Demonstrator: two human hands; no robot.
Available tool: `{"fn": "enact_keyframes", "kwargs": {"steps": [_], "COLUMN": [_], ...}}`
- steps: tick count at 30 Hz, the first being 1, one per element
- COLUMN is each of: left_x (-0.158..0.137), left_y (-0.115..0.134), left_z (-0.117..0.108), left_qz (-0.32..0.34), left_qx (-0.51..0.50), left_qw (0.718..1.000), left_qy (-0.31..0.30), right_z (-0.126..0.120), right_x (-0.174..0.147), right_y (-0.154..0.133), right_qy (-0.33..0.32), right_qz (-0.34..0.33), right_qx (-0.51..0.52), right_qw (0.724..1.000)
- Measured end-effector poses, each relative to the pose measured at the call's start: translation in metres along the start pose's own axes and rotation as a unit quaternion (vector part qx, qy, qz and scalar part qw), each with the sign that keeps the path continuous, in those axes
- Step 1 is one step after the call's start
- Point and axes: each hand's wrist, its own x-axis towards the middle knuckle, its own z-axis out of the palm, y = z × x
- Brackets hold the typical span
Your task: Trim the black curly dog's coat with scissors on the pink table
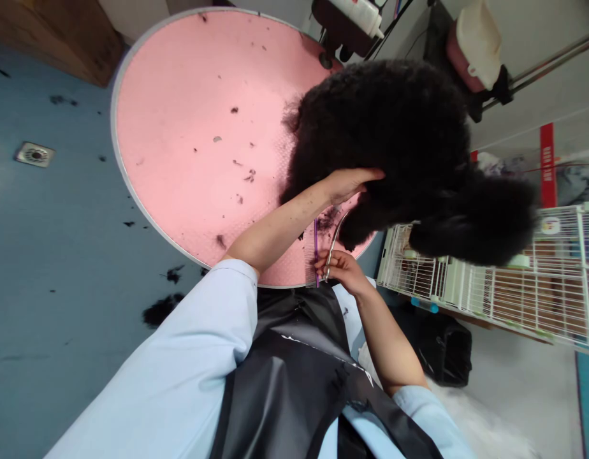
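A curly black dog (385, 121) stands on a round pink grooming table (180, 127), its head blurred at the right. My left hand (349, 184) grips the dog's lower flank, thumb stretched over the fur and the other fingers mostly hidden beneath it. Nearer my body, my right hand (345, 269) is closed around silver scissors (333, 239), whose blades point up toward a dark leg. A comb with a purple spine (316, 245) is also in its fingers, teeth to the left. Loose black hair (329, 218) lies between my hands on the tabletop.
Tufts of hair (163, 310) lie on the blue floor, near a metal drain (35, 154). White wire cages (505, 287) stand on the right. At the back are a dark holder with a white bottle (359, 14) and a pink-and-white container (476, 44). My black apron (285, 382) touches the table's front edge.
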Motion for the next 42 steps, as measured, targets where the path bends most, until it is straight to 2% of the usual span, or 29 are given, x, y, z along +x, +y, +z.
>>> {"fn": "enact_keyframes", "kwargs": {"steps": [6,9,13,19,35,39,42], "left_x": [0.002,0.001,0.001,0.001,-0.004,-0.005,-0.005], "left_y": [0.000,0.000,0.000,0.000,0.005,0.005,0.005], "left_z": [0.001,0.001,0.000,0.001,0.008,0.008,0.008], "left_qz": [0.000,-0.001,0.002,-0.006,-0.011,-0.016,-0.019], "left_qx": [-0.012,-0.004,0.008,0.019,-0.015,-0.009,-0.006], "left_qw": [1.000,1.000,1.000,1.000,0.999,0.999,0.999], "left_qy": [0.005,0.009,0.003,0.008,0.031,0.036,0.037], "right_z": [-0.003,-0.007,-0.010,-0.009,-0.005,0.002,0.009], "right_x": [-0.003,-0.006,-0.012,-0.011,-0.004,-0.005,-0.008], "right_y": [0.000,-0.001,-0.006,-0.017,-0.016,-0.017,-0.021], "right_qy": [0.010,-0.025,-0.053,-0.044,-0.005,-0.014,-0.020], "right_qz": [0.010,0.025,-0.005,-0.051,-0.059,-0.055,-0.078], "right_qx": [-0.008,-0.037,-0.065,-0.088,-0.100,-0.087,-0.082], "right_qw": [1.000,0.999,0.996,0.994,0.993,0.995,0.993]}}
